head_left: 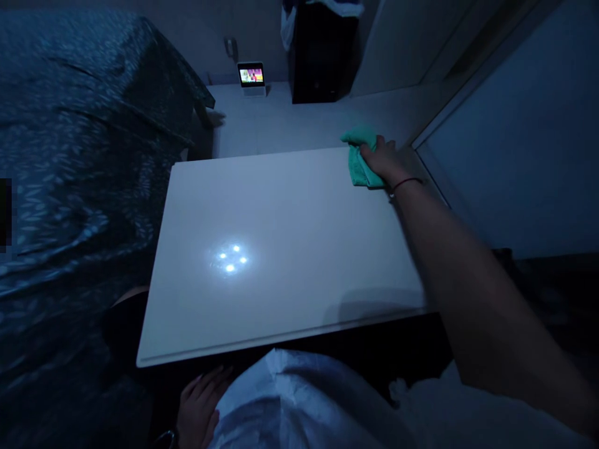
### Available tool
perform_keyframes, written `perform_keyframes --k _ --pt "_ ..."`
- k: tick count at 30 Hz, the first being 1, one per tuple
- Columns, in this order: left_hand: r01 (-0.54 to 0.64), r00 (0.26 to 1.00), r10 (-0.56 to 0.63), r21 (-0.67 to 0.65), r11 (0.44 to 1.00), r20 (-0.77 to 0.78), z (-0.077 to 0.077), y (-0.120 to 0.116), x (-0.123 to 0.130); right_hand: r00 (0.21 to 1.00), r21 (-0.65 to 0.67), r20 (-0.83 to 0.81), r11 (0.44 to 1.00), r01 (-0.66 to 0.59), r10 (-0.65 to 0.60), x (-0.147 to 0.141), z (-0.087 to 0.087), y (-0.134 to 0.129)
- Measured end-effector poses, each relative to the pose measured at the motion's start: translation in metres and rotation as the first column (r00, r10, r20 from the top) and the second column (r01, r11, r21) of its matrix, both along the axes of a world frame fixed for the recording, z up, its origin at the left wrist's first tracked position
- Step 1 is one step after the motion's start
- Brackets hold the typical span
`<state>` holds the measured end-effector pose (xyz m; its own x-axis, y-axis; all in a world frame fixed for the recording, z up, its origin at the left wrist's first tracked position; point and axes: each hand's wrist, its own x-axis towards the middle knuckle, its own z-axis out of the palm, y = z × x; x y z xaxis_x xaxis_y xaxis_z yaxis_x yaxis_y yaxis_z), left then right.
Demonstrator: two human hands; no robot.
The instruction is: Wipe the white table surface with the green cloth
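Observation:
My right hand presses a crumpled green cloth onto the far right part of a glossy white tabletop, close to its far edge. A thin dark cord circles my right wrist. My left hand hangs low at the bottom of the view, below the table's near edge, beside a pale fabric over my front. It holds nothing that I can see, and its fingers are slightly apart.
A dark patterned bedspread covers a bed along the left. A small lit screen stands on the pale floor at the back, near a black cabinet. A wall panel bounds the right. Ceiling lights reflect on the tabletop.

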<state>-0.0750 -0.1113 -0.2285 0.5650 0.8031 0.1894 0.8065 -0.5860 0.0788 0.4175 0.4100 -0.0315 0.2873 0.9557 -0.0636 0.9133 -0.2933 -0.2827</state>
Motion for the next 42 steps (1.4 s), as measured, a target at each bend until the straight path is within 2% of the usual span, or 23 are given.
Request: perform_keyframes --k 4,6,9,12,14,16,18,20,22,24,27,29,31,33,35,38,39,41,42 --pt "-0.048 0.999 0.049 -0.066 0.997 0.005 -0.008 -0.007 -0.002 0.992 0.012 0.013 0.992 0.126 -0.126 -0.02 -0.002 -0.006" --pt "-0.068 0.998 0.068 -0.082 0.994 -0.013 -0.01 -0.009 -0.003 0.995 0.026 0.044 0.995 0.094 -0.095 -0.042 -0.004 -0.004" --pt "-0.05 0.998 0.048 -0.059 0.997 -0.042 -0.011 -0.011 -0.003 0.988 0.053 0.094 0.99 -0.128 0.123 -0.091 -0.004 -0.001" --pt "-0.067 0.997 0.064 -0.082 0.994 -0.03 -0.008 -0.011 -0.001 0.926 0.077 0.084 0.924 -0.375 0.369 -0.163 -0.003 -0.001" --pt "-0.092 0.996 0.091 -0.111 0.99 -0.014 -0.005 -0.012 0.001 0.885 0.083 0.071 0.881 -0.466 0.461 -0.218 -0.002 -0.003" --pt "-0.107 0.994 0.105 -0.129 0.986 -0.019 -0.002 -0.012 0.002 0.812 0.086 0.058 0.808 -0.583 0.58 -0.273 0.0 -0.006" --pt "-0.115 0.993 0.109 -0.141 0.983 -0.05 0.0 -0.013 0.003 0.704 0.094 0.05 0.698 -0.71 0.708 -0.322 0.002 -0.01" --pt "-0.107 0.992 0.096 -0.146 0.983 -0.082 0.001 -0.013 0.002 0.596 0.084 0.046 0.592 -0.802 0.801 -0.359 0.004 -0.015" --pt "-0.09 0.992 0.076 -0.143 0.986 -0.096 0.0 -0.013 0.001 0.494 0.063 0.049 0.491 -0.869 0.868 -0.384 0.005 -0.022" --pt "-0.087 0.994 0.075 -0.142 0.986 -0.085 -0.001 -0.014 0.0 0.394 0.045 0.054 0.392 -0.919 0.918 -0.398 0.005 -0.035" --pt "-0.109 0.994 0.103 -0.15 0.983 -0.046 -0.003 -0.014 -0.001 0.259 0.032 0.082 0.258 -0.966 0.962 -0.402 0.002 -0.062" --pt "-0.114 0.993 0.11 -0.156 0.981 -0.033 -0.004 -0.015 -0.001 0.207 0.032 0.118 0.205 -0.978 0.971 -0.396 0.0 -0.08" --pt "-0.115 0.993 0.11 -0.154 0.981 -0.044 -0.005 -0.016 -0.001 0.181 0.025 0.126 0.18 -0.983 0.975 -0.383 -0.001 -0.09" --pt "-0.107 0.994 0.1 -0.143 0.984 -0.055 -0.005 -0.016 -0.001 0.203 0.004 0.1 0.203 -0.979 0.974 -0.362 -0.002 -0.088" --pt "-0.096 0.994 0.089 -0.13 0.987 -0.058 -0.004 -0.015 0.0 0.268 0.003 0.062 0.268 -0.963 0.961 -0.332 -0.001 -0.073" --pt "-0.092 0.994 0.084 -0.115 0.989 -0.071 -0.003 -0.012 -0.001 0.466 0.065 -0.016 0.466 -0.882 0.884 -0.267 -0.001 -0.04" --pt "-0.086 0.994 0.078 -0.107 0.991 -0.073 -0.002 -0.011 -0.001 0.596 0.058 -0.023 0.596 -0.801 0.803 -0.241 0.0 -0.029" --pt "-0.058 0.996 0.053 -0.073 0.996 -0.069 0.0 -0.007 -0.001 0.699 0.056 -0.009 0.698 -0.714 0.715 -0.184 0.001 -0.012" --pt "-0.039 0.997 0.036 -0.05 0.998 -0.067 0.001 -0.005 -0.001 0.766 0.037 0.0 0.766 -0.642 0.642 -0.156 0.001 -0.007"
